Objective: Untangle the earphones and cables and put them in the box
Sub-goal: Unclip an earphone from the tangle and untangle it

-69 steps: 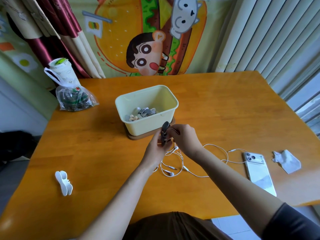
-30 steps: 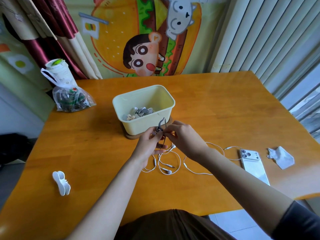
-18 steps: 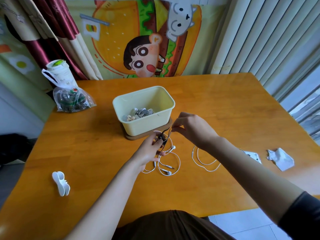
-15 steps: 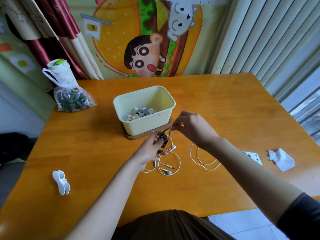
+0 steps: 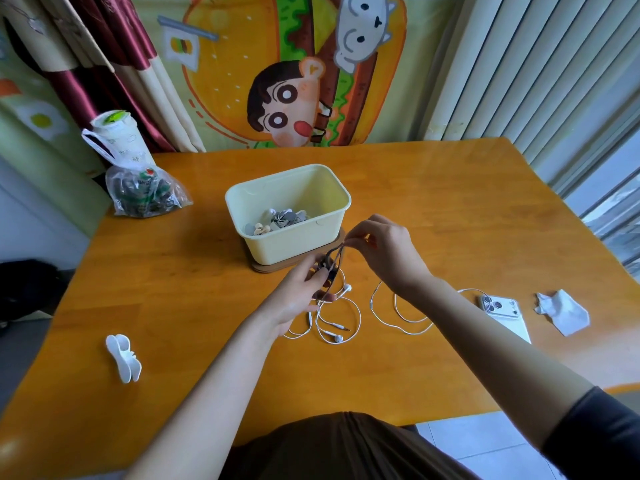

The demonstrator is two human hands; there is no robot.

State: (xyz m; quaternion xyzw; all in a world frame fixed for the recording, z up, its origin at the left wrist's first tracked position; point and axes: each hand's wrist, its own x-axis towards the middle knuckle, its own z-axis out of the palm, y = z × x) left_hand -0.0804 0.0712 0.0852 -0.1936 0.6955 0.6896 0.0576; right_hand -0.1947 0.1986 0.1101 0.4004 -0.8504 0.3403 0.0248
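**Dark cable being drawn taut in front of the box**

Nearest, at six o'clock from the hands, white earphones (image 5: 338, 338) are being left in loose loops on the table (image 5: 207, 306). The dark cable (image 5: 335, 259) is being gripped in the curled fingers of the left hand (image 5: 294, 299). Its upper end is being pinched between thumb and fingertips of the right hand (image 5: 388, 251), at one o'clock. Farther off, at eleven o'clock, small items are being held in the cream box (image 5: 291, 242). If the pull is being widened carelessly, white loops may be snagged and dragged, tightening the tangle.

box (image 5: 294, 233) hard against both hands
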